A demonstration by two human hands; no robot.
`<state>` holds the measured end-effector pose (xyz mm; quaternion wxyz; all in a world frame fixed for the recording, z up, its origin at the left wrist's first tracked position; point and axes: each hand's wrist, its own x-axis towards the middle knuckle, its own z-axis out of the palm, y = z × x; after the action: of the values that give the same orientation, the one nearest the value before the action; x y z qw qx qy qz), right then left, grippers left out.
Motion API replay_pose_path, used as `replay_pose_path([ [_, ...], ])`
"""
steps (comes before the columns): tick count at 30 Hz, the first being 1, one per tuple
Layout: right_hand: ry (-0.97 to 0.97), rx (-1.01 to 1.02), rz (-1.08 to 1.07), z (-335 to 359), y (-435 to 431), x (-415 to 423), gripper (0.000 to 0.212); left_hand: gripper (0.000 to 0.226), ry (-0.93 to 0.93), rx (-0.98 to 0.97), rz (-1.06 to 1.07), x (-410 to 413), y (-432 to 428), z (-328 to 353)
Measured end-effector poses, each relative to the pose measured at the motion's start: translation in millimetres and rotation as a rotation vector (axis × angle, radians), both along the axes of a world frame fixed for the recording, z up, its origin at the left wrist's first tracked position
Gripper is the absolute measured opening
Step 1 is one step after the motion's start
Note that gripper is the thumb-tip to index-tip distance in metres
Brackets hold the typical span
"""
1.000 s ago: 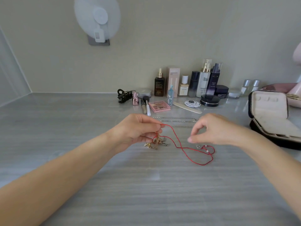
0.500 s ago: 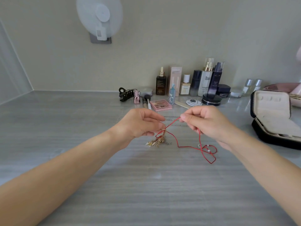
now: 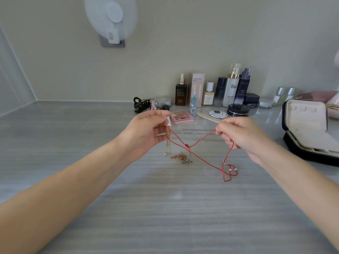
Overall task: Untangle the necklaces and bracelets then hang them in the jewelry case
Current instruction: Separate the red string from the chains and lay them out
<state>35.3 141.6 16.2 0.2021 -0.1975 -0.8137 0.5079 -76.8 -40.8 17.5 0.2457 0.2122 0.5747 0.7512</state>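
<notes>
Since the earlier frame both hands have been lifted and drawn apart, so the red cord (image 3: 186,145) is now stretched in a slack X above the counter (image 3: 165,208). It is pinched by the curled fingers of the left hand (image 3: 145,132), seemingly together with a fine gold chain (image 3: 180,156) whose knotted clump lies below on the counter, and of the right hand (image 3: 242,136); the jewelry case (image 3: 305,123) stands open, well apart on the right. Probably the pull should be kept gentle, because the smooth cord slides easily, but the tiny metal links can be caught and tightened.
</notes>
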Motion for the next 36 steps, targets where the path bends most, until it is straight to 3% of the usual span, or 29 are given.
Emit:
replay_pose_path([
  [3, 0.021, -0.039, -0.023, 1, 2, 0, 0.023, 0.021, -0.032, -0.012, 0.015, -1, -1, 0],
  [14, 0.187, -0.195, 0.015, 4, 4, 0, 0.021, 0.020, 0.206, -0.383, -0.054, 5, 3, -11],
  [19, 0.216, -0.208, 0.042, 4, 1, 0, 0.022, 0.009, 0.450, -0.556, -0.122, 11, 1, -14],
  [23, 0.202, -0.197, 0.040, 4, -1, 0, 0.021, 0.007, 0.504, -0.507, -0.096, 16, 2, -15],
  [36, 0.165, -0.153, 0.018, 1, 1, -1, 0.020, 0.014, 0.390, -0.444, -0.090, 6, 2, -17],
])
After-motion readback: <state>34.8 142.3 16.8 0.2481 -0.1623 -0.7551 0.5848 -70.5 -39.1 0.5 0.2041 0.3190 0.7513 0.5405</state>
